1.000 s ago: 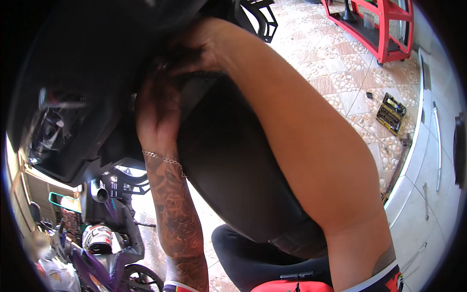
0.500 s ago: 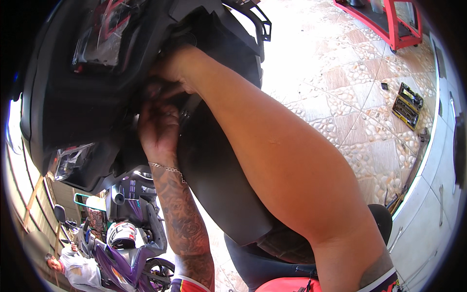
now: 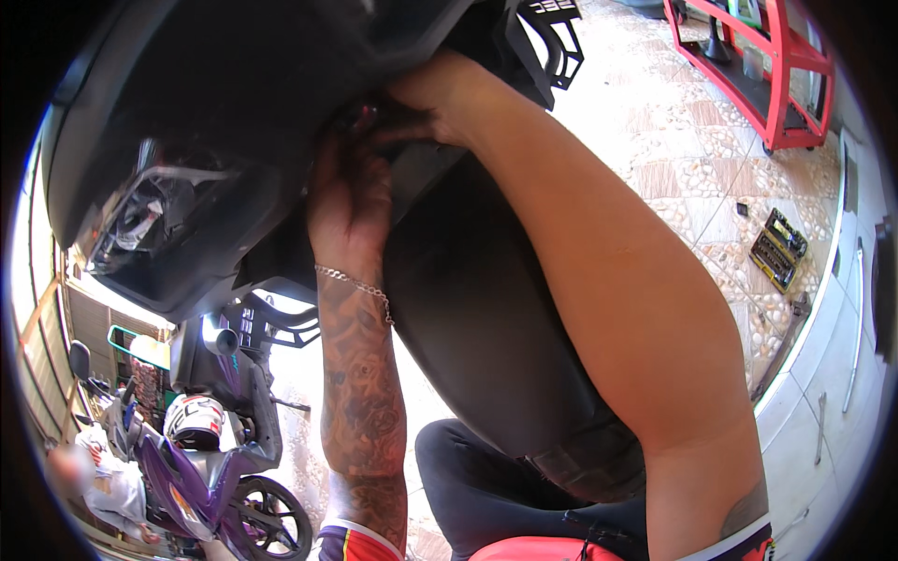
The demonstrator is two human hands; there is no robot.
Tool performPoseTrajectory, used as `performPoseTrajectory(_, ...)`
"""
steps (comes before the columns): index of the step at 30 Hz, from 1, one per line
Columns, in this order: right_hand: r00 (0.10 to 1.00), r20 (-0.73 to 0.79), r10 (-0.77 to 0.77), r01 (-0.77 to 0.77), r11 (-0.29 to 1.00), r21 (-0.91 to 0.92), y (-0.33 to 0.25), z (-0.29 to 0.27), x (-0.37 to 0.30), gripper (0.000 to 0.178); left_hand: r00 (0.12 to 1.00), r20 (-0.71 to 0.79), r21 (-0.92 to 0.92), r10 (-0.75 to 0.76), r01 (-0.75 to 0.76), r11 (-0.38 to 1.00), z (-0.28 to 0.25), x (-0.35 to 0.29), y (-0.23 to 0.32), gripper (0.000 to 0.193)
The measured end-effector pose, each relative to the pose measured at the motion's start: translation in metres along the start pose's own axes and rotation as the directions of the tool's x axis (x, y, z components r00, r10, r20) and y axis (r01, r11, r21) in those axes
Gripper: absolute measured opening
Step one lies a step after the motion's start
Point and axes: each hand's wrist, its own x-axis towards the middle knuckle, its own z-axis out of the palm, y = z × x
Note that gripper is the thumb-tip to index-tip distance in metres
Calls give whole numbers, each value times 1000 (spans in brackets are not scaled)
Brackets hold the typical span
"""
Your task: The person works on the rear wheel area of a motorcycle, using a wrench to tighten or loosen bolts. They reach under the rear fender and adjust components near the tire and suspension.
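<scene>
Both my hands are raised to the dark bodywork (image 3: pixel 234 84) of a large motorcycle, in the shade beneath a panel edge. My left hand (image 3: pixel 351 206), with a chain bracelet at the wrist, points upward with its fingers curled together. From the right, my right hand (image 3: pixel 426 98) reaches across, its bent fingers meeting the left fingertips. A small reddish spot shows between them; what they pinch is too dark to make out. Left of the hands is a clear-lensed lamp (image 3: pixel 145 220). Below them curves a smooth black panel (image 3: pixel 477 299), like a fender, between my forearms.
A purple motorcycle (image 3: pixel 178 467) stands at lower left with a white helmet (image 3: pixel 194 421) on it and a person (image 3: pixel 112 481) beside it. On the patterned floor at right lies an open tool case (image 3: pixel 778 251). A red cart (image 3: pixel 772 84) stands beyond; wrenches (image 3: pixel 820 428) lie along the right.
The view has shifted, so the bodywork and both hands appear farther right. My hands remain together at the panel's underside. The tool case and cart sit lower in the picture.
</scene>
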Motion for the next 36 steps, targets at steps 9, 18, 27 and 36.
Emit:
performPoseTrajectory(9,997,12,72,-72,997,27,13,-9,26,17,990,-143,-105,-1,-15,994,7,-2,-5,25)
performPoseTrajectory(18,997,42,57,-63,985,159,26,-21,35,24,986,-165,-223,20,-57,973,0,-2,-10,19)
performPoseTrajectory(27,996,72,44,-61,963,262,21,-17,25,30,992,-107,-220,60,-83,972,4,-4,-10,19)
performPoseTrajectory(36,994,46,103,-110,977,184,13,-13,21,25,960,-276,-194,50,-106,975,13,-2,-12,16)
